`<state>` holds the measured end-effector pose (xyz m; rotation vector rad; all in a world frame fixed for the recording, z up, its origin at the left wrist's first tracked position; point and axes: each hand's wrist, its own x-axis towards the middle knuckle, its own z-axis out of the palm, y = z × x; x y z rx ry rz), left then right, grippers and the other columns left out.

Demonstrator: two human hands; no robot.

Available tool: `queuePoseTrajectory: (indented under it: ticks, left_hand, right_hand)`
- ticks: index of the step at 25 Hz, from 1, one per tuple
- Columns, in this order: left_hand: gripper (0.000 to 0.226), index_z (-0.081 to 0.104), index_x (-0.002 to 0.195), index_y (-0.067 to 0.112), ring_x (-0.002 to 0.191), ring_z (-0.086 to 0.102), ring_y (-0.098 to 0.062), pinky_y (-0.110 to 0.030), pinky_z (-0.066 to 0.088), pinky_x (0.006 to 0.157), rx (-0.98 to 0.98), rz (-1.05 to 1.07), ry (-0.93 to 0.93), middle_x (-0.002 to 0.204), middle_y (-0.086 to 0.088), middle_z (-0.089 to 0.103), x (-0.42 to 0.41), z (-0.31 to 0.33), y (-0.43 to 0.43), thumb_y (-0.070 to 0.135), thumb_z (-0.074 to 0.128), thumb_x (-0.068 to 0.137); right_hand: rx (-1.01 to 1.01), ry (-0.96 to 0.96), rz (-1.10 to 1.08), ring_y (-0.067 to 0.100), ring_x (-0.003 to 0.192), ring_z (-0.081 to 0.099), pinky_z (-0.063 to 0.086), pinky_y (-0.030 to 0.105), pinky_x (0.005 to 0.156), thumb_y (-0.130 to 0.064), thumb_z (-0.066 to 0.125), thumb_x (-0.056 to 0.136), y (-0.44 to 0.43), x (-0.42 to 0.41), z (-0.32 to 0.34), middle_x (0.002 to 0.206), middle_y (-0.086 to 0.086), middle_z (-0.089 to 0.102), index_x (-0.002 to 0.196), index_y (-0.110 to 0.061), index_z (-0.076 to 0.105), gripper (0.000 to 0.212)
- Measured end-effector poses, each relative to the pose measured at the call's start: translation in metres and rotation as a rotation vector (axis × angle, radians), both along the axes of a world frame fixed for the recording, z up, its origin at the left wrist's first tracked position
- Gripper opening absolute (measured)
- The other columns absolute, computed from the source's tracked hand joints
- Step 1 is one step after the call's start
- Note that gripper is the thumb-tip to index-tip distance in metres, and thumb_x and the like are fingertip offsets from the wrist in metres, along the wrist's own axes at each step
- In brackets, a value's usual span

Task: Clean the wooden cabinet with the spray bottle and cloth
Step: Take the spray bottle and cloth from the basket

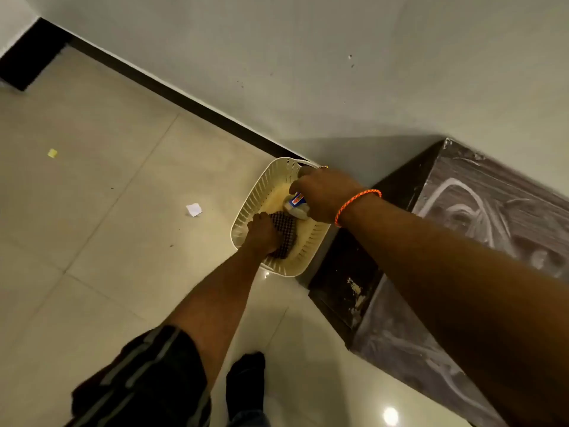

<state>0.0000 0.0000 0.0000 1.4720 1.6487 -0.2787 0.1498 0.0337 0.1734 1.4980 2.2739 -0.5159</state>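
Observation:
A cream slotted plastic basket (258,197) stands on the floor against the wall, left of the dark wooden cabinet (480,192). Inside it lies a white spray bottle (296,205) with a blue and orange label, and a dark checkered cloth (284,231). My right hand (326,195), with an orange cord on the wrist, is closed over the bottle's top. My left hand (261,234) grips the cloth in the basket. The cabinet's top carries pale smeared streaks.
Pale floor tiles spread to the left, with a white paper scrap (194,209) and a small yellow scrap (52,153) on them. A dark skirting strip (172,87) runs along the grey wall. My dark-clothed leg and foot (245,383) stand at the bottom.

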Motion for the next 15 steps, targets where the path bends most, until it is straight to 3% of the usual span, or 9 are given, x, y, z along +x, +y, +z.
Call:
queuePoseTrajectory:
  ticks: [6, 10, 13, 15]
  left_hand:
    - [0.086, 0.027, 0.154, 0.009, 0.140, 0.038, -0.040, -0.051, 0.033, 0.115, -0.131, 0.135, 0.072, 0.150, -0.019, 0.038, 0.007, -0.055, 0.000, 0.054, 0.064, 0.091]
    - [0.063, 0.047, 0.137, 0.004, 0.128, 0.053, -0.037, -0.047, 0.042, 0.110, -0.065, 0.129, 0.079, 0.137, -0.018, 0.055, 0.005, -0.067, 0.004, 0.053, 0.053, 0.098]
    - [0.058, 0.062, 0.118, 0.003, 0.112, 0.064, -0.035, -0.039, 0.048, 0.096, 0.007, 0.214, -0.088, 0.111, -0.016, 0.068, 0.003, -0.038, 0.001, 0.053, 0.035, 0.106]
    - [0.050, 0.065, 0.112, 0.004, 0.103, 0.068, -0.035, -0.037, 0.052, 0.091, 0.063, 0.311, -0.199, 0.101, -0.014, 0.071, -0.003, -0.007, -0.002, 0.047, 0.042, 0.106]
  right_hand:
    - [0.008, -0.075, 0.067, 0.033, 0.103, 0.067, 0.052, 0.038, 0.077, -0.017, 0.069, 0.088, 0.016, 0.004, -0.037, 0.117, 0.012, 0.067, 0.116, -0.015, 0.068, 0.028]
    - [0.064, -0.075, 0.082, 0.031, 0.098, 0.069, 0.058, 0.041, 0.079, -0.018, 0.066, 0.090, 0.019, 0.005, -0.040, 0.112, 0.011, 0.070, 0.112, -0.014, 0.069, 0.023]
    - [0.082, -0.037, 0.064, 0.030, 0.100, 0.068, 0.056, 0.039, 0.080, -0.027, 0.064, 0.092, 0.012, 0.008, -0.032, 0.114, 0.009, 0.068, 0.117, -0.016, 0.066, 0.026]
    - [0.104, 0.020, 0.005, 0.030, 0.102, 0.066, 0.052, 0.038, 0.077, -0.032, 0.062, 0.094, 0.002, 0.009, -0.013, 0.116, 0.009, 0.066, 0.121, -0.018, 0.064, 0.031]
